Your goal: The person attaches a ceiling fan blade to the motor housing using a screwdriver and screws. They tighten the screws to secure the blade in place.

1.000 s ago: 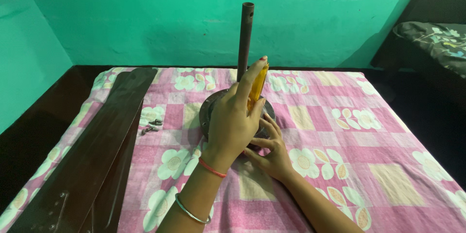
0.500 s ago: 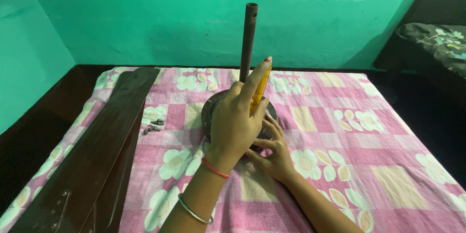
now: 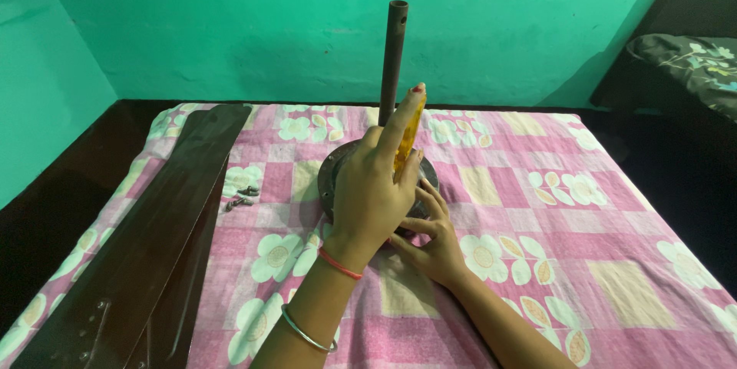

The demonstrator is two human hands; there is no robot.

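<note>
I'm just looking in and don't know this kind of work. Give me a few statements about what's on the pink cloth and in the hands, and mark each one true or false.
1. The left hand holds a yellow-handled tool upright over the round dark motor housing. True.
2. The right hand is lifted clear of the cloth. False: it rests low against the housing's near side.
3. Dark fan blades lie stacked on the left of the checked cloth. True.
4. The rod lies flat on the cloth. False: it stands upright from the housing.
5. A few loose screws lie between blades and housing. True.

No packages, labels, signs, screens.
</note>
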